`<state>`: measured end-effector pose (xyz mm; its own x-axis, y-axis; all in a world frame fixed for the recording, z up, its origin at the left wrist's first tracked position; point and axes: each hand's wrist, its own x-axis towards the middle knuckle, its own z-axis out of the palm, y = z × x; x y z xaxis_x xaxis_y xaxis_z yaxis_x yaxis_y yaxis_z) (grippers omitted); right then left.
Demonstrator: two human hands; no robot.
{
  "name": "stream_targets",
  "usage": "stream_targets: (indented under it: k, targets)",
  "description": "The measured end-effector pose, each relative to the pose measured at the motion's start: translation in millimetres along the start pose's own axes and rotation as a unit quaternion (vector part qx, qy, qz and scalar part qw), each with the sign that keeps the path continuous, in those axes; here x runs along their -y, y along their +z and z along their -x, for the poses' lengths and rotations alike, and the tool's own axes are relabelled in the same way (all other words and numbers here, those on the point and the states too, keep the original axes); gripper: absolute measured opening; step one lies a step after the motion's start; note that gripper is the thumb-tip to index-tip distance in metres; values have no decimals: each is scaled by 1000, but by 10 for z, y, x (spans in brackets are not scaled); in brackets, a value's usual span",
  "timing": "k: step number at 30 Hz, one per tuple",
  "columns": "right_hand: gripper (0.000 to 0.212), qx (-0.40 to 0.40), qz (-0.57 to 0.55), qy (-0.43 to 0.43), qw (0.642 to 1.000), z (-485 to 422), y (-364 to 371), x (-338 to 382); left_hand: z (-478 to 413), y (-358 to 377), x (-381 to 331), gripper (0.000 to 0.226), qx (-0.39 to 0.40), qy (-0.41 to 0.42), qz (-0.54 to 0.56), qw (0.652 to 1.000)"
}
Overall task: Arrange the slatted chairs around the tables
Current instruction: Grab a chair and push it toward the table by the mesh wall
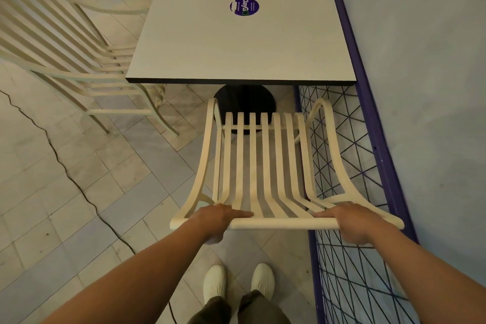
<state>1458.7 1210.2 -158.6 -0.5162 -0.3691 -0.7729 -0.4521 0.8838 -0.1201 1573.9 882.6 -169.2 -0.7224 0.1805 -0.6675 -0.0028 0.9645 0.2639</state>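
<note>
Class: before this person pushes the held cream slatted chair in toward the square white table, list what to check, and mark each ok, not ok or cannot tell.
1. Left hand grips the cream slatted chair's top rail: ok.
2. Right hand grips the same rail: ok.
3. Chair faces the square white table: ok.
4. Floor between the seat and the black round table base free: ok.
5. Chair clears the purple wire fence: cannot tell.
6. Second cream slatted chair out of the path: ok.

A pale square table [210, 42] on a black round base [244, 102] carries only a purple round sticker [244, 6]; two slatted chairs [263, 166] stand on the tiled floor [79, 192].
</note>
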Motion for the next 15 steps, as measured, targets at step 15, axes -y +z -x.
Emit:
stream_targets:
  k: [15]
  targets:
    - [77, -22, 3, -2, 1000, -293, -419, -115, -346, -385, 116, 85, -12, 8, 20, 1000]
